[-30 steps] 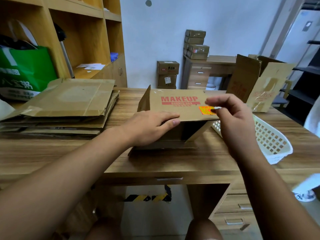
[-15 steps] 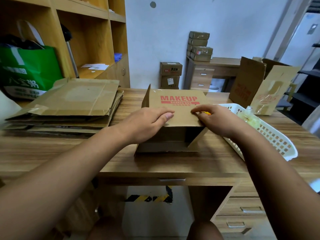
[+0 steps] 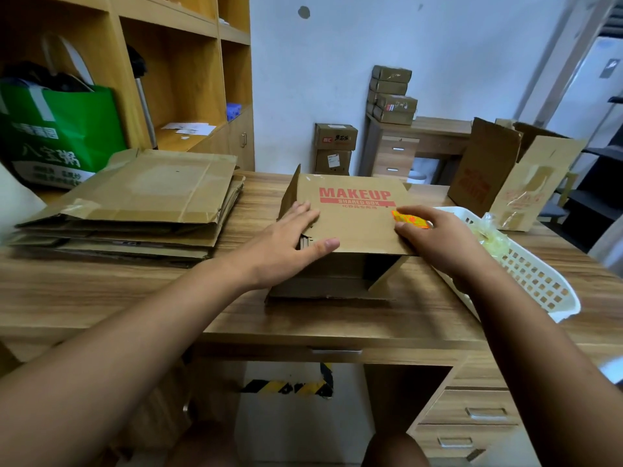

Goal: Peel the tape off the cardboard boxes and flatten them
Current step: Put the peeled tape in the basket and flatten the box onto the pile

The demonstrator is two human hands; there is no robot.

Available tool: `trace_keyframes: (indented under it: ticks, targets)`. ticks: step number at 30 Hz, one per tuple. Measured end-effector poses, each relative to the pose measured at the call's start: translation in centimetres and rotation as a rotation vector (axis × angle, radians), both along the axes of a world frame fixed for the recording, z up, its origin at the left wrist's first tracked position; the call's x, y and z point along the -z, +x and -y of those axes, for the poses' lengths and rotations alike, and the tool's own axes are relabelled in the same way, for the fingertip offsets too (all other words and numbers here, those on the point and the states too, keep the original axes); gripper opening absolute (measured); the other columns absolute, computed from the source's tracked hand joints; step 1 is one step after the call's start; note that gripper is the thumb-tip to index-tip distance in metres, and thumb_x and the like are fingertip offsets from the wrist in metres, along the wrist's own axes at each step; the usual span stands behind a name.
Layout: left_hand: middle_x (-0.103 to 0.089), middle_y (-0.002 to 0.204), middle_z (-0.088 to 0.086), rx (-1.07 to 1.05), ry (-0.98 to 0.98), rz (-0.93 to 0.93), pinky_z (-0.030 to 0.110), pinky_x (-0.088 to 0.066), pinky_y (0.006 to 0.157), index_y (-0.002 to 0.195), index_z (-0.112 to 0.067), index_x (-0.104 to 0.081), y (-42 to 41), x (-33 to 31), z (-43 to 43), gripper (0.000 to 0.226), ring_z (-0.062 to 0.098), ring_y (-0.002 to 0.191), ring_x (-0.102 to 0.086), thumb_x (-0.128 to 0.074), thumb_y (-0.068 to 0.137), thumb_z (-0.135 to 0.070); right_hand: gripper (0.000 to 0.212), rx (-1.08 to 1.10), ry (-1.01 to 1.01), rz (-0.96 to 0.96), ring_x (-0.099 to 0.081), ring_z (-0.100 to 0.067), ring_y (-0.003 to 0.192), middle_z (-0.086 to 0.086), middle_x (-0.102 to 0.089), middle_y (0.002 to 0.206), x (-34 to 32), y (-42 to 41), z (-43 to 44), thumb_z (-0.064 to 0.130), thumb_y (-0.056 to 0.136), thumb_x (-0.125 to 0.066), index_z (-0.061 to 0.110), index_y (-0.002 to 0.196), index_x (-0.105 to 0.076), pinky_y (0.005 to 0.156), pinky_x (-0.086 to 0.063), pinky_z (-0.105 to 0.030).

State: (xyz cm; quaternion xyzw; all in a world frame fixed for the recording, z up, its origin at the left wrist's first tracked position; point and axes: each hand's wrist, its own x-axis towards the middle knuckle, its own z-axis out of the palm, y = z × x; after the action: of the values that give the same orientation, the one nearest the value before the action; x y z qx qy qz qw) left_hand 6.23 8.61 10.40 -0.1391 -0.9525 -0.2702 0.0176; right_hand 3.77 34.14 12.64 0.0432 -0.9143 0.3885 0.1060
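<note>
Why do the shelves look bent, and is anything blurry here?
Head view: the wide lens bows the shelf near the edges; print on the box reads sharp, lettering on the bag looks soft; light is even, with a soft shadow under the box.

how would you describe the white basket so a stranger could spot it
Start at the wooden desk, where a cardboard box printed MAKEUP sits in the middle. Just right of that box lies the white basket, the only white plastic lattice thing among brown cardboard.
</note>
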Motion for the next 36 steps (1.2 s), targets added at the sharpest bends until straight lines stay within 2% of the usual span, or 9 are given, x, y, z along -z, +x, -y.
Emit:
trace_keyframes:
  ticks: [2, 5, 8, 14, 19, 22, 25, 30, 36]
  targets:
    - [0.0, 0.167, -0.011, -0.001, -0.001, 0.001, 0.032, -0.006, 0.118, 0.16, -0.027, -0.014, 0.1, -0.1, 0.3, 0.093, 0.001, 0.151, 0.003, -0.036, 0.085, -0.077, 0.049, 0.026, -0.055, 0.03, -0.05, -0.009, 0.109, -0.001, -0.058, 0.139, 0.2, -0.1, -0.1, 0.039, 0.095, -0.067, 0.03, 0.142, -0.057, 0.086, -0.041, -0.027]
    - [-0.001, 0.167, -0.011, 0.001, -0.005, 0.002, 0.029, -0.006, 0.117, 0.16, -0.027, -0.015, 0.3, -0.3, 0.8, 0.095, 0.0, 0.15, 0.002, -0.037, 0.083, -0.078, 0.053, 0.027, -0.287, 0.213, -0.061, -0.012, 0.104, 0.003, -0.059, 0.128, 0.3, 0.1, 0.5, 0.035, 0.097, -0.065, 0.034, 0.148, -0.048, 0.08, -0.06, -0.038]
    - [-0.004, 0.167, -0.01, -0.006, -0.025, 0.0, 0.028, -0.005, 0.114, 0.16, -0.028, -0.017, 0.4, -0.5, 1.1, 0.096, 0.001, 0.15, -0.001, -0.034, 0.08, -0.08, 0.055, 0.0, -0.453, 0.339, -0.067, -0.018, 0.103, 0.004, -0.06, 0.115, 0.5, -0.3, 0.7, 0.028, 0.097, -0.066, 0.036, 0.148, -0.045, 0.083, -0.063, -0.047]
    - [-0.011, 0.166, -0.011, -0.011, -0.068, 0.047, 0.039, -0.014, 0.12, 0.159, -0.03, -0.019, 0.7, 0.3, 2.1, 0.085, 0.012, 0.152, -0.013, -0.024, 0.088, -0.078, 0.045, 0.0, -0.633, 0.395, -0.068, -0.018, 0.088, -0.005, -0.065, 0.113, 1.9, -0.2, 1.4, 0.007, 0.097, -0.064, 0.03, 0.135, -0.058, 0.061, -0.059, -0.028]
    - [-0.008, 0.166, -0.013, 0.047, -0.15, 0.117, 0.033, -0.009, 0.119, 0.159, -0.033, -0.015, 0.6, 2.2, 2.0, 0.08, 0.008, 0.152, -0.01, -0.02, 0.092, -0.075, 0.051, 0.008, -0.53, 0.398, -0.066, -0.024, 0.099, -0.006, -0.06, 0.122, 4.5, -0.1, 1.5, 0.006, 0.097, -0.063, 0.029, 0.141, -0.054, 0.076, -0.057, -0.036]
    - [-0.013, 0.165, -0.014, 0.049, -0.11, 0.104, 0.025, -0.008, 0.115, 0.158, -0.033, -0.02, 0.3, 2.7, 2.0, 0.061, 0.005, 0.151, -0.011, -0.025, 0.103, -0.058, 0.053, 0.026, -0.43, 0.406, -0.065, -0.026, 0.106, -0.009, -0.056, 0.132, 5.6, 0.0, 1.0, 0.012, 0.097, -0.065, 0.031, 0.144, -0.052, 0.08, -0.058, -0.038]
    - [-0.02, 0.164, -0.012, 0.026, -0.09, 0.078, 0.031, -0.012, 0.122, 0.157, -0.032, -0.025, 0.0, 3.4, 2.3, 0.051, 0.01, 0.151, -0.017, -0.035, 0.108, -0.037, 0.05, 0.05, -0.275, 0.32, -0.064, -0.02, 0.099, -0.005, -0.057, 0.129, 6.4, 0.2, 0.7, 0.014, 0.097, -0.066, 0.027, 0.143, -0.054, 0.071, -0.055, -0.034]
    - [-0.018, 0.165, -0.012, -0.006, -0.118, 0.037, 0.03, -0.012, 0.122, 0.158, -0.03, -0.024, -0.2, 4.9, 2.7, 0.06, 0.007, 0.151, -0.015, -0.05, 0.104, -0.033, 0.05, 0.045, 0.126, 0.199, -0.054, -0.028, 0.127, -0.009, -0.052, 0.145, 7.6, 0.0, 0.7, 0.021, 0.097, -0.063, 0.024, 0.146, -0.052, 0.105, -0.045, -0.037]
    - [-0.004, 0.166, -0.013, -0.05, -0.237, 0.059, 0.035, -0.006, 0.125, 0.16, -0.03, -0.009, -0.3, 6.3, 4.0, 0.073, 0.004, 0.152, -0.003, -0.041, 0.1, -0.058, 0.064, -0.053, 0.45, 0.177, 0.001, -0.027, 0.157, -0.008, -0.002, 0.17, 8.5, 0.3, 1.8, 0.017, 0.1, -0.047, 0.023, 0.16, -0.028, 0.126, -0.006, -0.038]
